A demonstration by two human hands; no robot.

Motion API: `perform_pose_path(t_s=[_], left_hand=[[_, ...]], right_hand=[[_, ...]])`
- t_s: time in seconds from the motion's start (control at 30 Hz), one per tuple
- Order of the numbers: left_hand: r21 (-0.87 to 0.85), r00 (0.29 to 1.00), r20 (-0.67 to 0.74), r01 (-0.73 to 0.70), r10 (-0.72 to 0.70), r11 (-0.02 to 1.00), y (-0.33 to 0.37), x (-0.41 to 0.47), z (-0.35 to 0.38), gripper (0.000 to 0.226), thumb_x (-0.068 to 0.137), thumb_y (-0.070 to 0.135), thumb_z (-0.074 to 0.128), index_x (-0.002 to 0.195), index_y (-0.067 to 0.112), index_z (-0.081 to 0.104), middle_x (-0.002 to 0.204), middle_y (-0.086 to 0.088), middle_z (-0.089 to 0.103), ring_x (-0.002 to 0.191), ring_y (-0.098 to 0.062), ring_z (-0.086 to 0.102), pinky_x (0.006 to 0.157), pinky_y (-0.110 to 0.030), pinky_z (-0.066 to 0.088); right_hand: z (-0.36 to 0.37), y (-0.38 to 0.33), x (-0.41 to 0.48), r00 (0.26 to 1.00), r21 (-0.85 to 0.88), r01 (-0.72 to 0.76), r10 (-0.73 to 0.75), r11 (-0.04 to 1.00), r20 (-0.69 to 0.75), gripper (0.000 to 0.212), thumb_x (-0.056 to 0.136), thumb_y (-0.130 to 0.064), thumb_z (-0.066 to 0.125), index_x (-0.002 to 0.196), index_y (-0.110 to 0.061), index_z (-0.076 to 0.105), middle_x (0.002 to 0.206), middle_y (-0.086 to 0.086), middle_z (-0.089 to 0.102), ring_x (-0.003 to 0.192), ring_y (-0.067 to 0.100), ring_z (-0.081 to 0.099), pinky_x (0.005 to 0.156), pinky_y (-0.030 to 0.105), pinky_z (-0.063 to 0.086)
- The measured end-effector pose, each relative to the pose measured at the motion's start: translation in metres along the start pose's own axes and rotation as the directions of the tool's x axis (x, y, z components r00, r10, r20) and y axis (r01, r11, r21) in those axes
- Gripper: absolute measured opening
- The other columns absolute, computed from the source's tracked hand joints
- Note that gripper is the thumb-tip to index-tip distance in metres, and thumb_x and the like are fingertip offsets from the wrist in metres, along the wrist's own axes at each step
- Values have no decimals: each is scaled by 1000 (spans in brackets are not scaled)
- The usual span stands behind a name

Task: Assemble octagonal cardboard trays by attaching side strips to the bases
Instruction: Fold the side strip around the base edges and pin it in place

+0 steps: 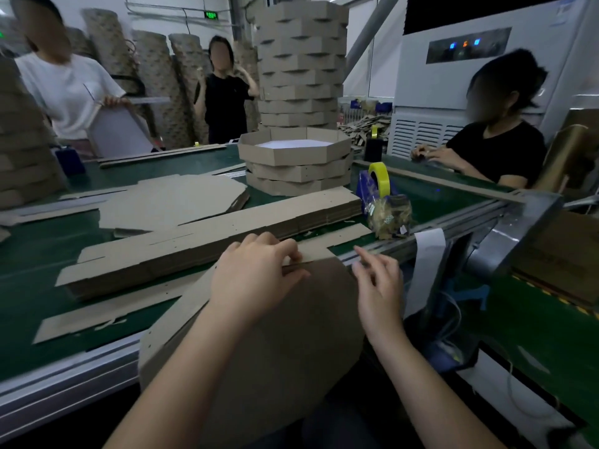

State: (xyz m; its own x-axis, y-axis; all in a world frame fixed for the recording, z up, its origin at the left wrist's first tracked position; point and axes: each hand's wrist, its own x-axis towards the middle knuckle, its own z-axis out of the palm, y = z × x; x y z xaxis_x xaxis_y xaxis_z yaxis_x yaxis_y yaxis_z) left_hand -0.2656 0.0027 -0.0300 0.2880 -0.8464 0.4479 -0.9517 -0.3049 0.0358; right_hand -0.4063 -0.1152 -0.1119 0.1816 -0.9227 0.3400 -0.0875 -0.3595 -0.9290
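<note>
1. Your left hand (256,273) has its fingers curled and pinches the far edge of the octagonal base (275,345). That edge meets a loose side strip (340,239) lying on the tabletop (32,254).
2. The base is not flat. It leans from your lap up onto the tabletop's near rail, so only that single pinch appears to steady it. If the pinch loosens, the base will probably slide back toward you.
3. Your right hand (379,283) is released, with its fingers relaxed and spread just beside the base's right corner, holding nothing. Until it takes hold, the strip is free to skew out of line with the base edge.
4. I cannot tell whether the strip's tabs are seated, because your left fingers hide the joint. Forcing it blind could crease the strip or tear a tab.
5. The stack of strips (194,244) lies just beyond the loose strip. A hasty pull could drag the stack's top pieces askew.
6. The tape dispenser (372,186) stands beyond your right hand. A wide swing of the strip's free end could knock it.
7. The finished trays (295,157) are stacked well apart and seem safe from this move.
</note>
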Motion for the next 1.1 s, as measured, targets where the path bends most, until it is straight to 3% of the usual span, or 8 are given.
perform_pose_path(t_s=[0.13, 0.27, 0.4, 0.53, 0.63, 0.77, 0.87, 1.1], left_hand=[[142, 999, 32, -37, 33, 989, -2, -10, -1, 50, 85, 66, 47, 132, 53, 42, 124, 11, 50, 115, -14, 47, 84, -30, 36], [179, 995, 58, -93, 84, 979, 2, -10, -8, 59, 84, 69, 44, 139, 52, 30, 125, 6, 47, 116, -18, 46, 91, -33, 35], [83, 991, 75, -120, 114, 989, 24, -2, -17, 47, 90, 66, 37, 135, 54, 37, 123, 6, 48, 115, -18, 48, 77, -30, 34], [16, 995, 16, -95, 95, 995, 25, -10, -31, 45, 88, 65, 38, 130, 55, 46, 124, 10, 48, 114, -16, 48, 72, -29, 32], [-146, 994, -105, -53, 38, 988, 16, -23, -43, 49, 81, 67, 35, 124, 53, 54, 119, 11, 51, 103, -15, 53, 68, -31, 39], [-312, 996, -92, -18, -11, 950, 8, -38, -37, 43, 82, 61, 45, 122, 51, 57, 113, 13, 47, 99, -11, 51, 73, -31, 44], [-277, 998, 51, -27, 43, 961, 0, -41, -27, 39, 86, 56, 45, 125, 55, 51, 118, 12, 42, 105, -10, 48, 82, -34, 48], [-41, 982, 118, -143, 147, 989, 5, -10, -20, 39, 92, 59, 29, 125, 59, 49, 124, 11, 53, 112, -13, 47, 85, -30, 40]], right_hand=[[5, 2, -5, 929, -199, 208, -129, 958, 347, 44, 101, -46, 39, 142, -33, 45, 134, -19, 41, 128, -2, 25, 104, 27, 14], [6, 0, -12, 937, -196, 239, -173, 951, 303, 54, 88, -49, 35, 141, -39, 40, 134, -24, 39, 125, -7, 24, 101, 25, 14], [1, -9, -19, 895, 5, 301, -284, 954, 343, 36, 92, -45, 34, 126, -50, 44, 129, -32, 43, 126, -5, 35, 105, 25, 24], [-25, -5, 7, 985, 48, 27, -35, 998, 172, 28, 100, -38, 43, 109, -36, 69, 117, -14, 59, 122, 14, 50, 104, 34, 37], [-38, -2, 16, 964, 192, -146, 96, 970, 247, 24, 100, -35, 47, 102, -38, 71, 107, -14, 65, 109, 11, 60, 86, 30, 46], [-35, -9, 19, 981, 200, -40, 1, 979, 192, 15, 96, -34, 52, 99, -36, 67, 95, -19, 67, 89, -11, 58, 74, 20, 43], [-25, -6, 14, 983, 172, -7, -25, 985, 183, 14, 97, -22, 55, 100, -32, 64, 101, -14, 64, 86, -16, 56, 67, 3, 40], [0, -10, 10, 975, 155, 63, -93, 986, 200, 8, 95, -26, 58, 96, -31, 64, 87, -12, 66, 81, -8, 59, 67, 5, 42]])
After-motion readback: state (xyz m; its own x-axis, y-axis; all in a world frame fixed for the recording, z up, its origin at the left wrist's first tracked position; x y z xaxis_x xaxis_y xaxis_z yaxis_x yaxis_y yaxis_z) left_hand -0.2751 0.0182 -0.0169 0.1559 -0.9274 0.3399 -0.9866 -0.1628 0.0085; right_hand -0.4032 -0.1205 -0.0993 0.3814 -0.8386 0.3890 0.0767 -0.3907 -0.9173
